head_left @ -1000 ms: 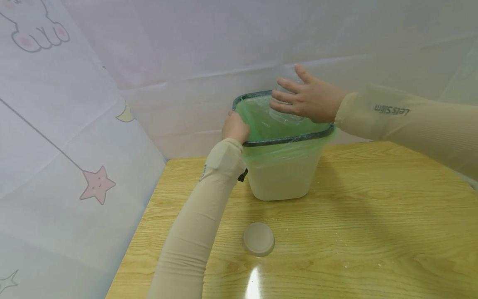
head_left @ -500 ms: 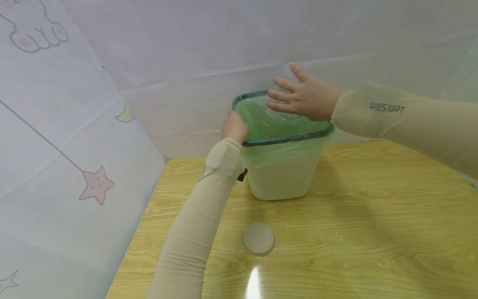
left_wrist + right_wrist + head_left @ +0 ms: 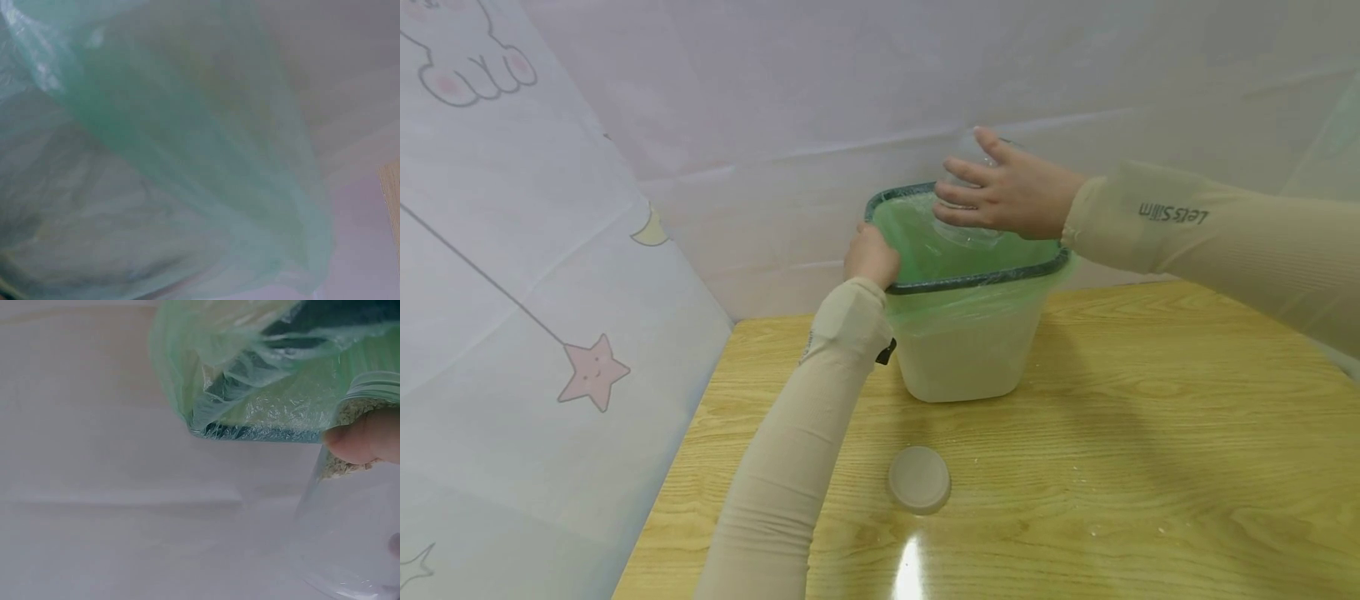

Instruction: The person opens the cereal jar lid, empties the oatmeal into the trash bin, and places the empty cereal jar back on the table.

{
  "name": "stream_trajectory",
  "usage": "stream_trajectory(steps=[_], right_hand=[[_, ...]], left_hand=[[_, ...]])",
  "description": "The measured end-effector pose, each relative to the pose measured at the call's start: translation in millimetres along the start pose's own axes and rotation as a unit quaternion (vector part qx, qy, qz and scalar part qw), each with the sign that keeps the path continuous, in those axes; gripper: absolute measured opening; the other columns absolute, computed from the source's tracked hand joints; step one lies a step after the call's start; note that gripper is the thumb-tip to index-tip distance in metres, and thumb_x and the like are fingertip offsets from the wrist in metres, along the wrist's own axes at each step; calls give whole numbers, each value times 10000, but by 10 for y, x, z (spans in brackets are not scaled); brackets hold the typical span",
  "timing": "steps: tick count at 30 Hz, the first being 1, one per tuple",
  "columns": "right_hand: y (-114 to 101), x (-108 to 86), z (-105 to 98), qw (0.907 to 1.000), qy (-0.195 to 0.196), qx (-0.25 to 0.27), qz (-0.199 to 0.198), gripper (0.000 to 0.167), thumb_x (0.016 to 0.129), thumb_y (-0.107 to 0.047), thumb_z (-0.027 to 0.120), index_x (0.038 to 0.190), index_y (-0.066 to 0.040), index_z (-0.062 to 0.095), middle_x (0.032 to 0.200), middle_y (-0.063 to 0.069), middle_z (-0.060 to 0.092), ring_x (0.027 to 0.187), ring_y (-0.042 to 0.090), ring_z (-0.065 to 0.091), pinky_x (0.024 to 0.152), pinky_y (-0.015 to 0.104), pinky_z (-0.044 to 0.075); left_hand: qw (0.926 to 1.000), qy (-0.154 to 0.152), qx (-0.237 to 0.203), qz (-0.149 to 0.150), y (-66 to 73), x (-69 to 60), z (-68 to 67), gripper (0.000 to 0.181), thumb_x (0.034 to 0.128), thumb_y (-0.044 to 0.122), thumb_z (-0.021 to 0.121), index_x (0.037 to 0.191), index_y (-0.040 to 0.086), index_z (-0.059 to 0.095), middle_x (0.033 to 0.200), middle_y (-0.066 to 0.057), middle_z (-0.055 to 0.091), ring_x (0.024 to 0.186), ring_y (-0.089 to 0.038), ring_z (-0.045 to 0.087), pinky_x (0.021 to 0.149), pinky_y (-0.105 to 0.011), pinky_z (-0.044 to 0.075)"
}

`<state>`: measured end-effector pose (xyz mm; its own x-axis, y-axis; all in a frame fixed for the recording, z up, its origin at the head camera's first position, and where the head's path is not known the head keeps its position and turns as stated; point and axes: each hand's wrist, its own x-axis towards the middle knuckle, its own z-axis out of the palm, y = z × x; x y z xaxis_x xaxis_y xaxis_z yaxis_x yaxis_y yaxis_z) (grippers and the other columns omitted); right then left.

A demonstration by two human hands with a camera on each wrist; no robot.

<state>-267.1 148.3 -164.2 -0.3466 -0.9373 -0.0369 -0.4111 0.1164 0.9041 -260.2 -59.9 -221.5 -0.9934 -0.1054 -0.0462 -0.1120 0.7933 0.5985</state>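
Note:
A whitish bin (image 3: 962, 362) with a dark rim stands on the table, lined with a thin green bag (image 3: 917, 242) folded over the rim. My left hand (image 3: 872, 257) grips the rim at its left corner. Over the opening, my right hand (image 3: 1018, 196) holds a clear jar (image 3: 350, 531), tilted with its mouth toward the inside of the bin. Pale brown flakes or grains (image 3: 357, 411) lie near the jar's mouth, beside my thumb (image 3: 365, 439). The bag (image 3: 187, 137) fills most of the left wrist view, which is blurred and does not show the left fingers.
A round beige lid (image 3: 919, 479) lies on the wooden table (image 3: 1150, 433) in front of the bin. Small pale crumbs are scattered to its right. A light cloth backdrop (image 3: 775, 100) stands close behind the bin, and a patterned one is at the left.
My right hand has moved slightly left with the jar, whose far end now shows more above the hand. The left hand keeps its grip on the rim.

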Motion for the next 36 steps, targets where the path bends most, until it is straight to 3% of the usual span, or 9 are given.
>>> stream_trajectory(steps=[9,24,36], right_hand=[[11,-2,-3,9997,-24,-205,-129,848,704,-201,873,1440,-145,455,1439,126,458,1331,369,373,1044,634,282],[29,13,-18,9983,-137,-447,-361,885,702,-242,879,1462,-163,432,1464,117,439,1342,360,371,1053,627,280],[59,20,-35,9972,-269,-508,-481,907,699,-246,884,1475,-175,420,1486,106,418,1360,354,355,1055,628,277]], left_hand=[[10000,-33,61,-18,5,6,0,673,992,77,457,1526,-64,73,1337,-257,526,970,-317,608,840,-378,511],[10000,-26,18,22,-9,28,0,689,977,64,471,1525,-69,74,1367,-265,499,1071,-338,586,918,-398,487],[10000,-19,-58,53,-3,11,-7,697,970,54,475,1523,-72,71,1361,-265,503,1032,-331,591,887,-395,496]])
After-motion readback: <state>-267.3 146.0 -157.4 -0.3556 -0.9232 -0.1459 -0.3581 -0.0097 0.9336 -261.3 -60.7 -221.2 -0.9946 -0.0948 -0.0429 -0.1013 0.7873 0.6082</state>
